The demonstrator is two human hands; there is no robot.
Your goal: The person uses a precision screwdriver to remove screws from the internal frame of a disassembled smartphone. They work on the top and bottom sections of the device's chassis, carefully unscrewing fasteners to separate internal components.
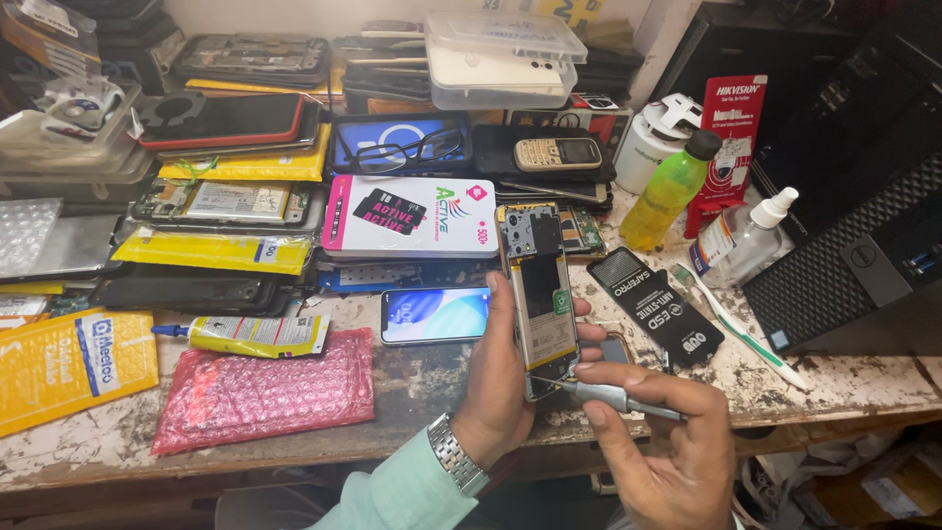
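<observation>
Gripping an opened smartphone (538, 299) upright in the left hand (500, 378), long axis running twelve to six; right hand (662, 442) pinching a screwdriver (613, 397), tip touching the phone's lower end from four o'clock, above the desk (412, 388).

A worn, paint-flecked workbench (422, 388) carries everything. At nine o'clock lie a yellow packet (69, 365), a glue tube (250, 335) and a pink bubble-wrap pouch (263, 389). Near centre rests a lit phone (435, 315). At three o'clock: a black antistatic pouch (655, 306), a toothbrush (736, 329), a green bottle (672, 189), and perhaps a spray bottle (748, 238).
</observation>
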